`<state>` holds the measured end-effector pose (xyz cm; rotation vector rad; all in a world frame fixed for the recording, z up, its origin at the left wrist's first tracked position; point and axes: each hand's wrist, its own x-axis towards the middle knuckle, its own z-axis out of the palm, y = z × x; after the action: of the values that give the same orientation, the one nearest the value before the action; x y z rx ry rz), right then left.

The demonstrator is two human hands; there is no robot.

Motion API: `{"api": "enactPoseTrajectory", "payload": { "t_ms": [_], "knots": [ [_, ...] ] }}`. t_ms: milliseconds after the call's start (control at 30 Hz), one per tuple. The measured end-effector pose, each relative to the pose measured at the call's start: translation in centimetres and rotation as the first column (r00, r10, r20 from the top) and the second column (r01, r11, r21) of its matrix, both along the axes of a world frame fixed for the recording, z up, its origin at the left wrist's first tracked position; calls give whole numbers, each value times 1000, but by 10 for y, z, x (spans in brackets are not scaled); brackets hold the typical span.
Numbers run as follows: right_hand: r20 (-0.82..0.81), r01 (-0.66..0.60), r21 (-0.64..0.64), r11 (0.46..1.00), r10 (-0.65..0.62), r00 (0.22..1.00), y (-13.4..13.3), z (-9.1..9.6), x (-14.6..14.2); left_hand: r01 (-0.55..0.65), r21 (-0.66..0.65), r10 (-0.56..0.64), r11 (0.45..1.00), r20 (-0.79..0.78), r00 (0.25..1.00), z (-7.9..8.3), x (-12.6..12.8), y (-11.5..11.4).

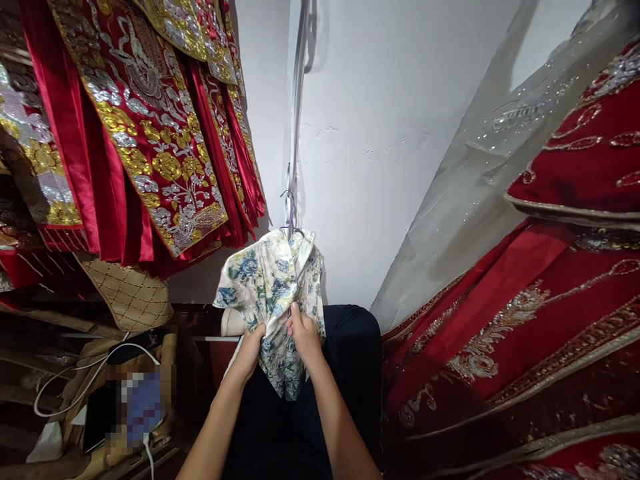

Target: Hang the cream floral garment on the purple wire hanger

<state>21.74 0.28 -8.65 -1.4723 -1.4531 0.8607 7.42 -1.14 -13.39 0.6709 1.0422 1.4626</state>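
A short-sleeved floral shirt (270, 273), white with blue and green flowers, hangs from a thin hanger (290, 212) in front of my knees. My left hand (250, 350) is closed on the shirt's lower left side, with the thumb lying over the cloth. At the front opening, my right hand (303, 333) pinches the fabric between thumb and fingers. The cloth bunches into folds between both hands, and the shirt's bottom tip drops toward my lap.
Red embroidered garments (165, 133) with gold and silver sequins hang on the left. More red beaded dresses (520, 313) hang at right beside a sheer glittery cover (480, 160). A metal pole (295, 100) runs up the white wall. Lower left, a wooden stand holds a white cable (43, 400).
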Motion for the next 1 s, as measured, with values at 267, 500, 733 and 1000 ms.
{"api": "enactPoseTrajectory", "payload": {
  "t_ms": [267,500,733,1000],
  "knots": [
    [127,-32,-201,979,58,990,22,3,8,4,-37,-4,999,5,1000,11,0,-6],
    [-15,-112,-197,974,112,994,-3,-21,13,-484,359,602,798,-460,652,14,-9,-29],
    [-220,-194,-47,980,180,959,-13,-16,3,146,408,193,901,-679,708,15,25,-32],
    [-470,-400,-147,905,292,833,-26,4,28,235,353,114,905,-737,666,26,42,-33]
  ]
}}
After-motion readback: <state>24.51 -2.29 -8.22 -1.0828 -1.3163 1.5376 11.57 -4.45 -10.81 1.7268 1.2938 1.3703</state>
